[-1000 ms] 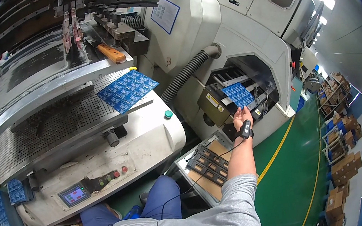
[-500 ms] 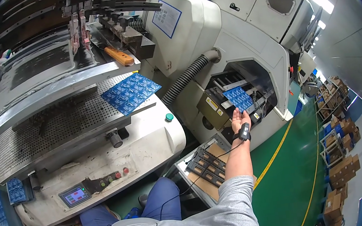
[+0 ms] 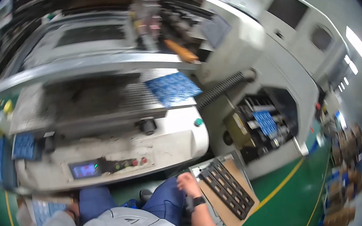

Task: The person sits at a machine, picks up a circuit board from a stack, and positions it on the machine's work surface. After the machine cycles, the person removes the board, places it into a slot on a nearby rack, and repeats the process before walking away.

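My right hand [image 3: 188, 185] is above my right knee, beside the left edge of a low stand; motion smears its fingers, and no object shows in it. On that stand a black slotted rack [image 3: 227, 189] lies on brown cardboard [image 3: 239, 183]. Low on the left, my left hand [image 3: 74, 210] is mostly hidden by its sleeve, beside a box of blue circuit-board panels [image 3: 47, 209]. One blue circuit-board panel [image 3: 173, 89] rests at the right end of the perforated machine table [image 3: 29, 108]. Another blue panel [image 3: 265, 123] sits in the opening of the machine at right.
A small control screen [image 3: 84, 170] and buttons line the front of the machine. An orange-handled spatula [image 3: 181, 50] lies by the metal frame [image 3: 88, 66]. A ribbed hose [image 3: 225, 88] runs between the machines. Stacked blue panels [image 3: 24, 146] stand at left. Cardboard boxes [image 3: 341, 215] line the right.
My right hand has drawn back from the blue panel in the right machine's opening to above my knee. The view has swung left. My left hand stays by the box.
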### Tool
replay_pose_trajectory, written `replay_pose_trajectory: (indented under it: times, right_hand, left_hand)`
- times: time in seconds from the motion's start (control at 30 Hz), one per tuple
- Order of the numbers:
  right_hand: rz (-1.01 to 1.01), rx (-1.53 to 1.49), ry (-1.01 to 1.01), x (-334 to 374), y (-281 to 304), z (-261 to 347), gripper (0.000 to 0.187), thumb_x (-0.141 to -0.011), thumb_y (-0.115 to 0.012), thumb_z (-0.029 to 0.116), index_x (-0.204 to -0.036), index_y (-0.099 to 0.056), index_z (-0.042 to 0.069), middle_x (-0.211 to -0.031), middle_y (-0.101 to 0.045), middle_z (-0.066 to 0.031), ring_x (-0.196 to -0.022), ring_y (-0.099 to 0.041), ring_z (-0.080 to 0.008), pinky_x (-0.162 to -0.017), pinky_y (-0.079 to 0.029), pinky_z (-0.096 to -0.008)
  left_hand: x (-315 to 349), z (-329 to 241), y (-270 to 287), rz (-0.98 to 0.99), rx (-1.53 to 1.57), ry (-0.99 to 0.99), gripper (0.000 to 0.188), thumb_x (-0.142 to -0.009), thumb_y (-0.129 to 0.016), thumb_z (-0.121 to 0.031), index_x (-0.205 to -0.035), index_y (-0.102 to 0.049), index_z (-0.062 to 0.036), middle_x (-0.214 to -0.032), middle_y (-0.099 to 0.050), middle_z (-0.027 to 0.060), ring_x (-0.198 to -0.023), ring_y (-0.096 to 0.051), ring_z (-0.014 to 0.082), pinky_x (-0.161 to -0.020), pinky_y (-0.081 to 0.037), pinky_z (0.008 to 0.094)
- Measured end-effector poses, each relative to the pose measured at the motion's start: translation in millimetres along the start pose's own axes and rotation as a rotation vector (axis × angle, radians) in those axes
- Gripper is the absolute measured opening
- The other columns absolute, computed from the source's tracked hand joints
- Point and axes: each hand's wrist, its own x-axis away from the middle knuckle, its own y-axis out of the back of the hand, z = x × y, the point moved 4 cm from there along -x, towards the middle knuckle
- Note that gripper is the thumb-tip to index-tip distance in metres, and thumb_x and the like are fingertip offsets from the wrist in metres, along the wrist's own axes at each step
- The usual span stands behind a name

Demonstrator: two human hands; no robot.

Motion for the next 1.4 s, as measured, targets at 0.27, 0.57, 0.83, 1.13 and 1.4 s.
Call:
replay_pose_trajectory:
  times: [0.27, 0.57, 0.83, 1.13, 1.4]
  right_hand:
    - [-0.330, 1.087, 0.439, 4, -61, -19, 0.017, -0.086, -0.066, 0.027, -0.083, -0.066, 0.010, -0.085, -0.067, -0.0122, -0.083, -0.065, -0.0343, -0.071, -0.052, -0.0461]
    - [-0.327, 1.169, 0.450, 8, -62, -16, 0.017, -0.087, -0.064, 0.025, -0.086, -0.067, 0.008, -0.088, -0.067, -0.0128, -0.086, -0.064, -0.0348, -0.075, -0.051, -0.0462]
    - [-0.388, 1.182, 0.552, 14, -53, -19, 0.016, -0.083, -0.067, 0.022, -0.084, -0.068, 0.006, -0.088, -0.063, -0.0149, -0.089, -0.061, -0.0367, -0.080, -0.049, -0.0478]
    - [-0.235, 1.104, 0.429, -13, -24, -50, 0.024, -0.087, -0.063, 0.021, -0.098, -0.067, 0.000, -0.101, -0.068, -0.0223, -0.095, -0.063, -0.0394, -0.087, -0.049, -0.0462]
    - [-0.129, 1.034, 0.264, -33, -34, -58, 0.025, -0.089, -0.063, 0.021, -0.099, -0.065, -0.002, -0.100, -0.066, -0.0240, -0.097, -0.060, -0.0412, -0.087, -0.047, -0.0465]
  left_hand:
    - [-16, -54, -25, -0.892, -0.435, 0.798, 0.034, -0.088, -0.054, -0.029, -0.108, -0.068, -0.0047, -0.107, -0.067, 0.0252, -0.104, -0.064, 0.0410, -0.089, -0.051, 0.0472]
    - [-32, -99, -108, -1.181, -0.100, 0.820, 0.031, -0.091, -0.049, -0.024, -0.108, -0.069, -0.0066, -0.110, -0.066, 0.0254, -0.109, -0.062, 0.0383, -0.092, -0.049, 0.0450]
    - [-41, 26, -95, -0.978, -0.333, 0.938, 0.026, -0.082, -0.058, -0.020, -0.095, -0.074, -0.0048, -0.109, -0.068, 0.0228, -0.103, -0.066, 0.0351, -0.088, -0.051, 0.0448]
    - [-42, -133, -23, -1.057, -0.124, 0.852, 0.032, -0.084, -0.061, -0.032, -0.101, -0.071, -0.0068, -0.103, -0.071, 0.0177, -0.097, -0.067, 0.0363, -0.082, -0.051, 0.0460]
    - [46, -332, -8, -1.636, -0.792, 0.461, 0.027, -0.081, -0.066, -0.025, -0.104, -0.066, -0.0100, -0.092, -0.065, 0.0135, -0.090, -0.062, 0.0353, -0.078, -0.050, 0.0452]
